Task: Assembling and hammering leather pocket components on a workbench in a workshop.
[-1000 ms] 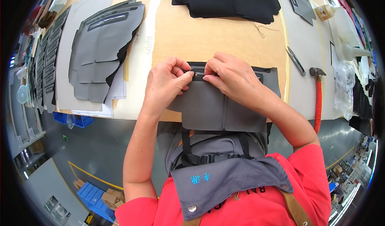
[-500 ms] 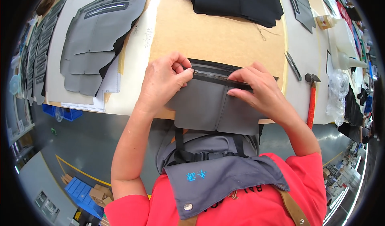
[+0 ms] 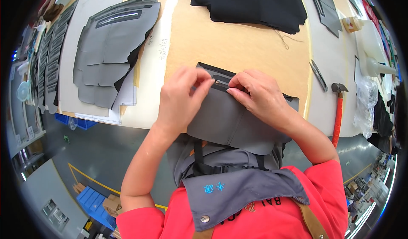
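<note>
1. Left of the hammer (image 3: pixel 338 111), the grey panel (image 3: pixel 238 120) lies on the worktable (image 3: pixel 191 35), its near edge hanging over the table's rim toward the apron (image 3: pixel 242 188). It looks thin, light and pliable, likely to fold or skew rather than break; whether its face is slippery I cannot tell.
2. The dark-trimmed slot (image 3: pixel 222 87) along the panel's far side seems the firmer place to take hold; the broad sheet would probably sag.
3. The right hand (image 3: pixel 263 94), nearer the hammer, pinches the panel beside the slot between thumb and forefinger, wrist angled inward, other fingers curled.
4. The left hand (image 3: pixel 182 94), farther left of the hammer, is blurred, thumb and forefinger brought together at the slot's left end; I cannot tell whether they grasp anything. Its forearm rises steeply, elbow out.
5. Just beyond the hammer lies a slim metal tool (image 3: pixel 318 75).
6. Beyond the hammer and to its left sits a black fabric stack (image 3: pixel 250 5).
</note>
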A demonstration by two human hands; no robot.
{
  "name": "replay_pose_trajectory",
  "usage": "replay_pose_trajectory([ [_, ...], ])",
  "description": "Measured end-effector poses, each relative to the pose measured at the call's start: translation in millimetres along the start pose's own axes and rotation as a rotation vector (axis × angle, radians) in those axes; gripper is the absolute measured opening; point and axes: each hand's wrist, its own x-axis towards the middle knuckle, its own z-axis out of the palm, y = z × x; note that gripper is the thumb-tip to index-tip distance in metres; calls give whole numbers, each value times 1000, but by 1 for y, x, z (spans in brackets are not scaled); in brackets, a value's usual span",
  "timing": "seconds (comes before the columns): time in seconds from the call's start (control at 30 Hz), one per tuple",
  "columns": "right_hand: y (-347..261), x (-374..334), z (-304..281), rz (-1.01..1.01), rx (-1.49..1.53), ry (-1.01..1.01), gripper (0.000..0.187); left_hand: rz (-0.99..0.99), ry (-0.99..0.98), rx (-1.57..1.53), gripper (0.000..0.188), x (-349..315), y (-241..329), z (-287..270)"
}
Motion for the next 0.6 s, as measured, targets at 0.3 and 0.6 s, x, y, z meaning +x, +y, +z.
replay_pose_trajectory([
  [0.3, -6, 0, 1, 140, 115, -20, 15, 499, 92, 376, 34, -29, -18, 4],
  [0.6, 1, 0, 10, -51, 72, 80, 15, 550, 90, 445, 39, -31, -22, 6],
])
